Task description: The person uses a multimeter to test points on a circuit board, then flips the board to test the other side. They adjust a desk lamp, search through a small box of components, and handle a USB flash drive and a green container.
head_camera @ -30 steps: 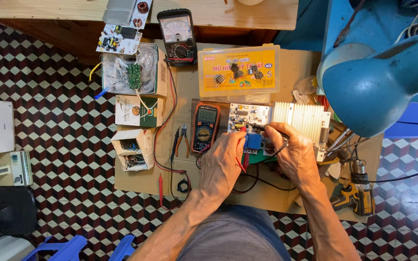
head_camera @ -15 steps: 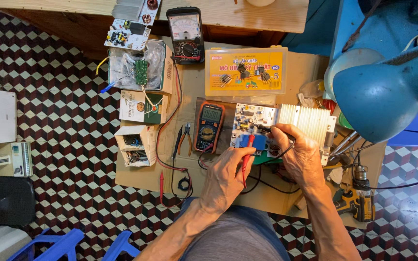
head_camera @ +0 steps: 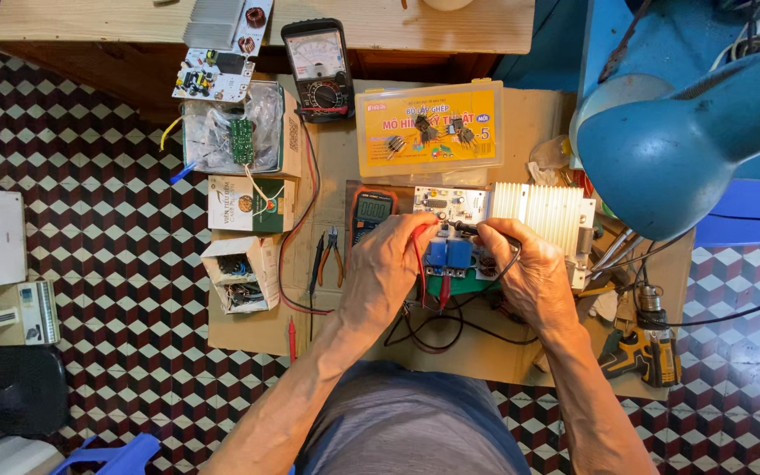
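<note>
Head view, looking straight down. A low cardboard-covered tabletop (head_camera: 521, 356) fills the centre of the frame; its left edge runs down the frame beside checkered floor (head_camera: 116, 229), and its near edge lies just above the person's lap at bottom centre. A wooden bench (head_camera: 380, 22) crosses the top of the frame.

The circuit board (head_camera: 452, 207) lies flat at centre, touching a finned heatsink (head_camera: 545, 211) on its right; board and heatsink together have their long axis across the frame, and the fins run up and down it. Two blue relays (head_camera: 449, 253) sit at the board's lower edge.

The left hand (head_camera: 384, 268) is closed on a red probe (head_camera: 421, 264), which runs up from below the palm, its tip hidden at the board. The right hand (head_camera: 528, 273) grips a black probe (head_camera: 466, 229), long axis across the frame, tip pointing left onto the board. The hands are near each other, with the relays between them.

Free room is scant. A multimeter (head_camera: 371, 211) lies just left of the board, partly under the left hand; pliers (head_camera: 331, 255) lie further left. A yellow parts box (head_camera: 428, 130) stands above the board, an analogue meter (head_camera: 320, 66) at upper centre. Small cartons (head_camera: 248, 204) line the left edge. A blue lamp (head_camera: 688, 145) overhangs the upper right, and a drill (head_camera: 642, 347) lies at lower right. Leads (head_camera: 433, 330) loop over the bare cardboard below the hands.
</note>
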